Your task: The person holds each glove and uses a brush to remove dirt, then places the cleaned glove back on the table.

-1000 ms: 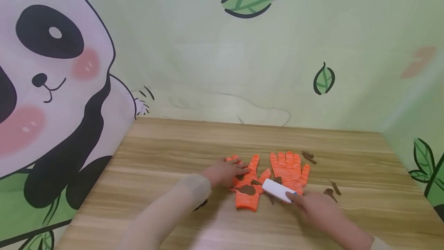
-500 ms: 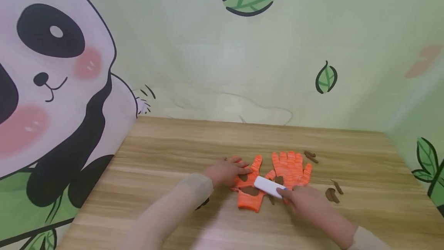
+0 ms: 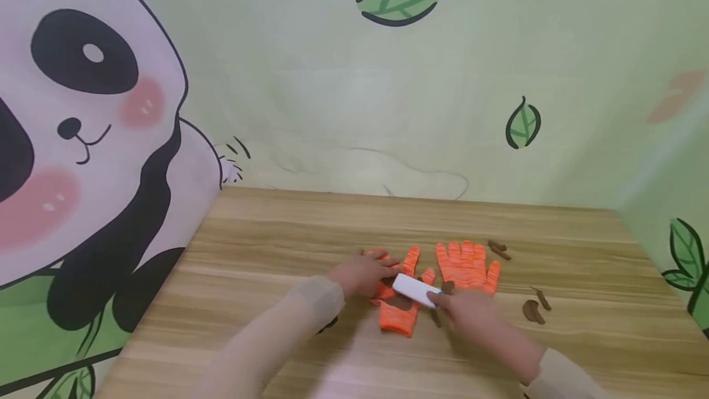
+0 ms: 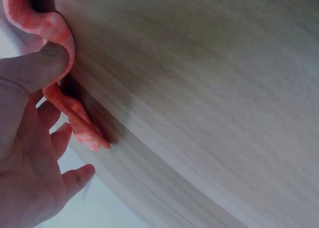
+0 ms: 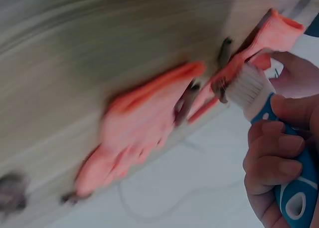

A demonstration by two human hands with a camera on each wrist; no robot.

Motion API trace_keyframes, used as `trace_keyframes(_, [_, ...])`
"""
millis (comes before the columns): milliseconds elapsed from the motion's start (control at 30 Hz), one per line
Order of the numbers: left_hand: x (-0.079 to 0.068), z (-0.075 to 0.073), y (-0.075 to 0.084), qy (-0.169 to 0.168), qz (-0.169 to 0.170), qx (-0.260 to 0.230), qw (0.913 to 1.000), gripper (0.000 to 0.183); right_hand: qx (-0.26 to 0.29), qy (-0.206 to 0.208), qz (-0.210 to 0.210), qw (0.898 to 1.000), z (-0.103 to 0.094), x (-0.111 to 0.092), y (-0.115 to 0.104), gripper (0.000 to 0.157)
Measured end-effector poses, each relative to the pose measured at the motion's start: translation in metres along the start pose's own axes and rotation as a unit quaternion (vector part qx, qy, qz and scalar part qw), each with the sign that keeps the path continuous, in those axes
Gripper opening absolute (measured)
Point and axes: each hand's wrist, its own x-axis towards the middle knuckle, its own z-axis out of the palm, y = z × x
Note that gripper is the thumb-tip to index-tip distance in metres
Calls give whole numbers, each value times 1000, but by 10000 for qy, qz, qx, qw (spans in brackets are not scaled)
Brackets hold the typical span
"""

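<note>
My right hand [image 3: 471,319] grips a scrubbing brush [image 5: 254,101] by its blue handle. Its white head [image 3: 415,290] is over the left orange knitted glove [image 3: 397,320], and its white bristles meet a brown lump [image 5: 219,88] on that glove. My left hand [image 3: 362,273] lies over that glove's finger end. In the left wrist view, the thumb of the left hand [image 4: 30,153] presses the orange fabric [image 4: 60,31], and the other fingers are partly behind it. Brown patches mark the left glove. A second orange glove [image 3: 465,266] lies flat to the right, partly under my right hand.
Brown strips [image 3: 498,249] lie beyond the second glove, and more brown bits [image 3: 533,311] rest to its right. A dark object [image 3: 329,325] shows beside my left forearm. The wooden table [image 3: 277,233] meets a printed wall [image 3: 310,97] at the back.
The brush and my right hand have shifted left, from the gap between the gloves onto the left glove. My left hand has stayed on the left glove.
</note>
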Motion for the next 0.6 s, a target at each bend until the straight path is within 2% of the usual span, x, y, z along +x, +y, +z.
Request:
trace_keyframes(133, [3,0,2,-171,-49,-8,9998,75,-155,0,136,9998,-1,-27,15,32])
trace_keyframes(233, [1,1,-1,-145,-68,-86,9998,71,-329,231,66,9992,-8,-37,17,32])
trace_keyframes(367, [0,3,-1,49,-13,-104,9999,63,-148,367,177,9991,-17,-24,3,33])
trace_keyframes(433, [0,3,1,178,-17,-16,9998,59,-92,193,255,9994,-17,-10,-5,34])
trace_keyframes(533, [1,0,2,151,-29,86,9998,61,-291,-36,121,9995,-11,3,-9,35])
trace_keyframes(600, [0,-1,0,54,-91,71,9999,64,-306,-102,47,9995,-7,0,-6,35])
